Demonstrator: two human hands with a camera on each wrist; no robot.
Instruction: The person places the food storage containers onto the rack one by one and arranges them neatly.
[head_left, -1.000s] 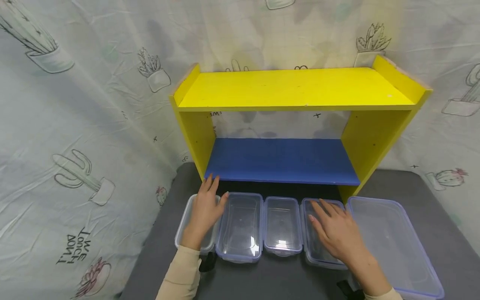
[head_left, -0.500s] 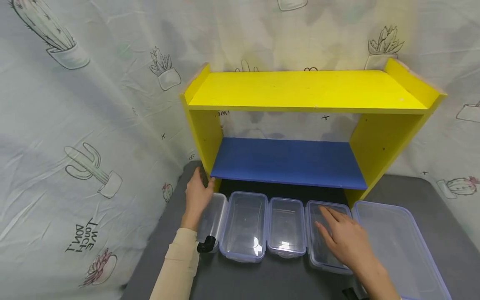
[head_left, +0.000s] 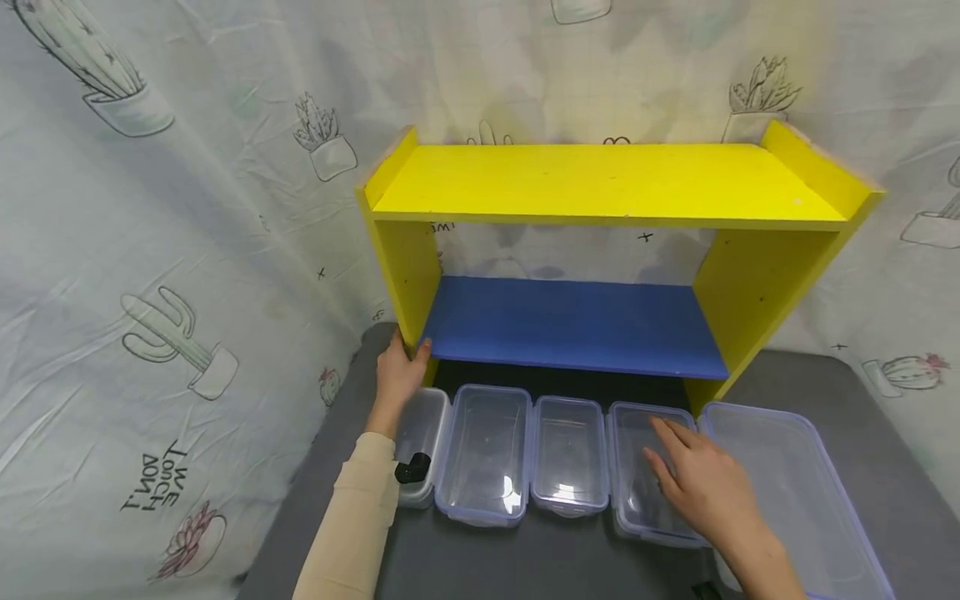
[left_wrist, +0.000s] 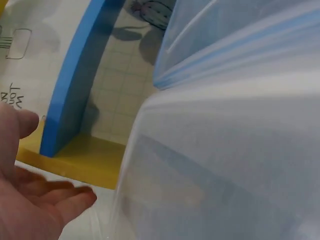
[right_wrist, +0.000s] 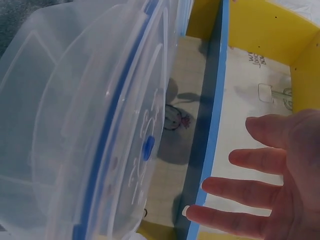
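At 12 o'clock on the grey tabletop [head_left: 525, 567] stood the yellow shelf unit [head_left: 607, 179], its blue lower board [head_left: 573, 325] just behind a row of five clear lidded boxes. Largest box [head_left: 787, 483] sat at 4 o'clock, far right of the row. Next to it, going left: the second box [head_left: 633, 433], the small middle box [head_left: 568, 454], the wider box [head_left: 483, 454], then the leftmost box [head_left: 420, 433] at 8 o'clock.

Your right hand [head_left: 708, 487] lay flat over the second box, fingers straight and spread, gripping nothing; whether the palm actually touched the lid, can't tell. Your left hand [head_left: 397, 375] was at 10 o'clock, against the foot of the shelf's left upright, just beyond the leftmost box. Fingers looked relaxed in the left wrist view, holding nothing. Hands were well apart, three boxes between them.
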